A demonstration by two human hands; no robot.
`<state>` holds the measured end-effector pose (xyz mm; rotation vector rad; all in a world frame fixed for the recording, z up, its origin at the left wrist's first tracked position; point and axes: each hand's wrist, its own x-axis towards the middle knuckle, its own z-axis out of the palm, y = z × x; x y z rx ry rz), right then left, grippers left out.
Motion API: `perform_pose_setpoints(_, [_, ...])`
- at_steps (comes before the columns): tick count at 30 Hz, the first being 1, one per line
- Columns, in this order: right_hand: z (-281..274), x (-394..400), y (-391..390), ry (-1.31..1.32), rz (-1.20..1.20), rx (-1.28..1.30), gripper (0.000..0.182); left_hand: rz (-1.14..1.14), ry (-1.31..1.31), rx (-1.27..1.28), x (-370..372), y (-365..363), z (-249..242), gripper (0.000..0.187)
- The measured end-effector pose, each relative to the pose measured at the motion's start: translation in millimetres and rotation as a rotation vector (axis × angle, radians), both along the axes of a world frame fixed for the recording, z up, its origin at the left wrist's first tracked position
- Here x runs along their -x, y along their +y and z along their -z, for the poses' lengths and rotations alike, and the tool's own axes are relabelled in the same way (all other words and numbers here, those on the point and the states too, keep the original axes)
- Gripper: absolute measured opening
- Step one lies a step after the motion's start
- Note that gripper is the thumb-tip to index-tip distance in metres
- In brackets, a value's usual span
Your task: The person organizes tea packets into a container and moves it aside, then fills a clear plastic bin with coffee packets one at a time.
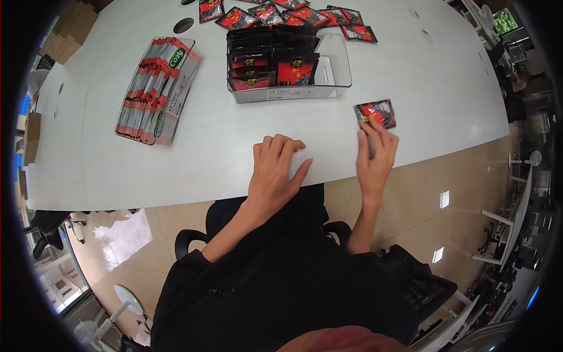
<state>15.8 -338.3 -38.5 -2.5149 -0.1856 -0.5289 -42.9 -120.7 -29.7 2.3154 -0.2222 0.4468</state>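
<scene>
My right hand [378, 155] is at a red-and-black coffee sachet [382, 111] on the right of the table, fingertips over its lower edge and thumb close below. My left hand [274, 170] hovers at or rests on the table's front part, fingers loosely bent and apart, holding nothing. Ahead of it stands a clear plastic bin [337, 91] with rows of upright black-and-red coffee sachets [296, 70]; its right end holds no sachets. To the left lies a second clear bin [176, 117] packed with slim red-and-white stick packs [149, 88] marked "Cozy".
Several loose sachets [305, 16] lie scattered behind the middle bin. The white table [223, 152] has a round cable hole [183, 25] at the back left. Cardboard boxes [73, 26] are at the far left. A black chair [189, 239] is at the table's front edge.
</scene>
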Motion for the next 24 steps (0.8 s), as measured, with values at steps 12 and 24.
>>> perform_pose_setpoints(12, [-19.7, 11.0, 47.3, 0.0, -0.222, -0.055, 0.04, -0.066, -0.091, -0.167, 2.3, -4.2, 5.0, 0.035])
perform_pose_setpoints(24, [-40.7, 18.9, 48.5, 0.365, -0.252, -0.313, 0.04, -0.178, -0.066, 0.32, 1.8, 5.2, 6.4, 0.049])
